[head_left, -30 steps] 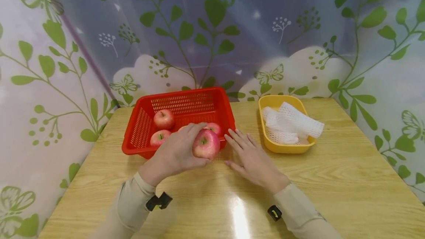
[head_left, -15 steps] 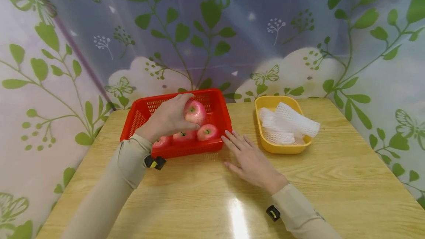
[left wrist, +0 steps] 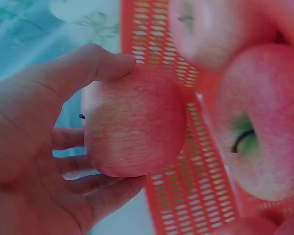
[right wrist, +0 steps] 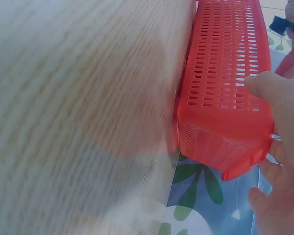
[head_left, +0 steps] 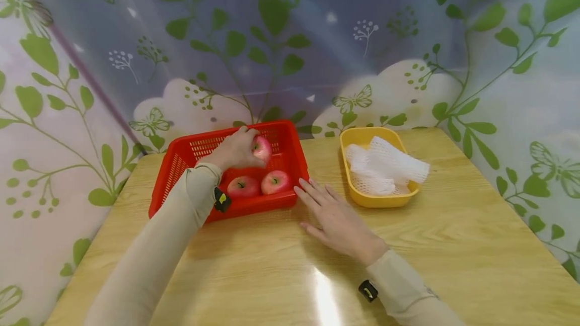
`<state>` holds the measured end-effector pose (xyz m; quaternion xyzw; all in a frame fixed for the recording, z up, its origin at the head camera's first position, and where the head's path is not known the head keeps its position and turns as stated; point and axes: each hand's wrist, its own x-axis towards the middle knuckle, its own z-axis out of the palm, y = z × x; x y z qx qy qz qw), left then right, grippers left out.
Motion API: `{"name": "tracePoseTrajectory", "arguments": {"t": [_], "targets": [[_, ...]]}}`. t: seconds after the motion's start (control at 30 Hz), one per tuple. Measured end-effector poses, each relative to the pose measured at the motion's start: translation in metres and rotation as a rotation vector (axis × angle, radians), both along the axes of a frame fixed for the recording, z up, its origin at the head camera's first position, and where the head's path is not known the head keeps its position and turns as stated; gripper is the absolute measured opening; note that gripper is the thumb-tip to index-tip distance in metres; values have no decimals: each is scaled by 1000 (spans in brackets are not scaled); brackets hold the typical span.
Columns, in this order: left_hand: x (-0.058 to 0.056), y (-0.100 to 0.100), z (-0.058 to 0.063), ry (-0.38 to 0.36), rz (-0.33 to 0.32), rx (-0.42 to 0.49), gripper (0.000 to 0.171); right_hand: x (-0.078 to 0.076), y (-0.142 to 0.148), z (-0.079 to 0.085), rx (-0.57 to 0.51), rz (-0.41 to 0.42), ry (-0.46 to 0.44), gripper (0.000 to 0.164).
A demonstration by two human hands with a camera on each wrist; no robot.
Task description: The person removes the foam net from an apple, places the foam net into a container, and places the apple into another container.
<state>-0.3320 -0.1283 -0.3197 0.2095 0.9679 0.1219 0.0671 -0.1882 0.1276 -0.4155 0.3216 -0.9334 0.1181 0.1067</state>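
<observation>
My left hand (head_left: 234, 149) holds a red apple (head_left: 262, 149) inside the red basket (head_left: 254, 206), toward its back. In the left wrist view the thumb lies along one side of that apple (left wrist: 137, 122), with the fingers on the other side and its stem toward the palm. Two more apples, one at the middle (head_left: 243, 186) and one at the right (head_left: 276, 182), sit along the basket's front wall; the left forearm covers the basket's left part. My right hand (head_left: 337, 220) lies by the basket's front right corner, fingers extended and grasping nothing.
Right of the basket stands a yellow tub (head_left: 385, 200) holding white foam net sleeves (head_left: 389, 162), one sticking out over its rim. Both containers are on a wooden table (head_left: 453, 225) near a leaf-patterned curtain (head_left: 290, 64) at the back.
The left hand has carried the apple from above the basket's front edge back and down into the basket. The right hand keeps its place by the corner.
</observation>
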Motion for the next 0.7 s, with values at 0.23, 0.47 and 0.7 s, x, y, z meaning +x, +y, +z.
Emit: {"name": "tracePoseTrajectory", "arguments": {"t": [0.23,0.47,0.7], "targets": [[-22,-2,-15,-95,24,-27,82,0,-1,1,13,-7,-20,73],[-35,-2,-20,-145,10,-85,83,1,-1,2,-11,-12,2,72],[-39,-6,-40,-178,50,-129,84,2,-1,-1,-28,-6,-24,73]]}}
